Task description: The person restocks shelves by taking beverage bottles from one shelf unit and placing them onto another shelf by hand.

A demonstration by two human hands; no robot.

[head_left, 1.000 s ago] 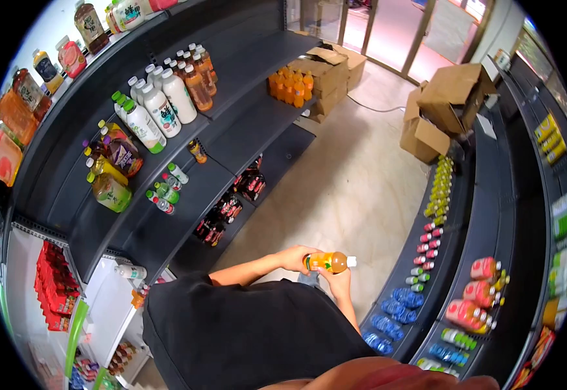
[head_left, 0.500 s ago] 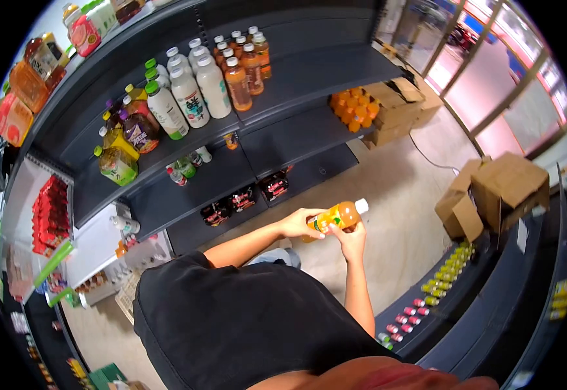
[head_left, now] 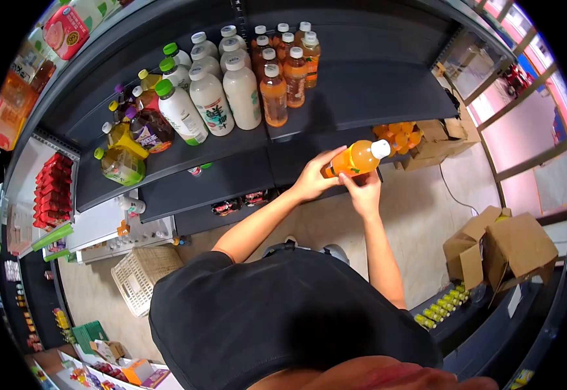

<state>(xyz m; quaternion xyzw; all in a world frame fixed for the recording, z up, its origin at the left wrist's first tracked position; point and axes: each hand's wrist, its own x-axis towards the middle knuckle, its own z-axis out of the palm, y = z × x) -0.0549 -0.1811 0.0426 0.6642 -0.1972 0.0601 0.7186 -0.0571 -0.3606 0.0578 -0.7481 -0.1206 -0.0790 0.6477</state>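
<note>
An orange juice bottle (head_left: 363, 156) with a white cap is held tilted in front of me, its cap pointing right. My left hand (head_left: 316, 177) is closed around its lower end. From below, my right hand (head_left: 363, 194) grips the side of the bottle with thumb and fingers, covering part of the label. Just beyond my hands, bottles of orange drink with white caps (head_left: 274, 97) stand in rows on the dark shelf (head_left: 374, 91). Beside them are large white bottles (head_left: 242, 94).
Green- and purple-capped bottles (head_left: 179, 116) stand farther left on the shelf. Orange bottles (head_left: 397, 136) sit on a lower shelf at right, near cardboard boxes (head_left: 436, 144). More open boxes (head_left: 517, 250) lie at right. A white plastic basket (head_left: 142, 276) is on the floor at left.
Both hands have raised the orange juice bottle up and to the right, closer to the upper shelf. The view has shifted, and the shelf bottles look nearer.
</note>
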